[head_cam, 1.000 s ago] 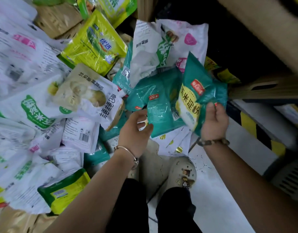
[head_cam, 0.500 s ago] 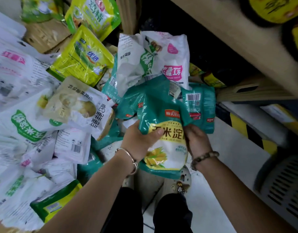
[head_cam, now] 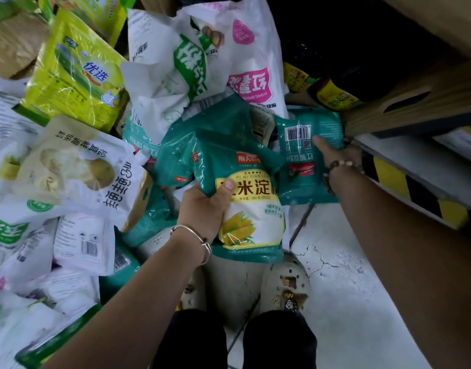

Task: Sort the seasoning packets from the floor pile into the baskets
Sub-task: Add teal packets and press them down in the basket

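Seasoning packets (head_cam: 77, 166) lay heaped across the floor (head_cam: 348, 288), nearly all unsorted by my reading, and no basket showed in view. My left hand (head_cam: 205, 206) gripped a teal corn-starch packet (head_cam: 250, 209) at the heap's edge, thumb over its front. My right hand (head_cam: 332, 153) had its thumb on a second teal packet (head_cam: 306, 145) lying barcode-up just beside it. Its fingers were hidden, so I couldn't tell whether it had a grip.

Warehouse or stockroom: sealed food packets (head_cam: 77, 75) heaped across the left on a cracked concrete floor (head_cam: 348, 288), cardboard boxes (head_cam: 441, 83) upper right, yellow-black hazard stripes (head_cam: 386, 171) at right.
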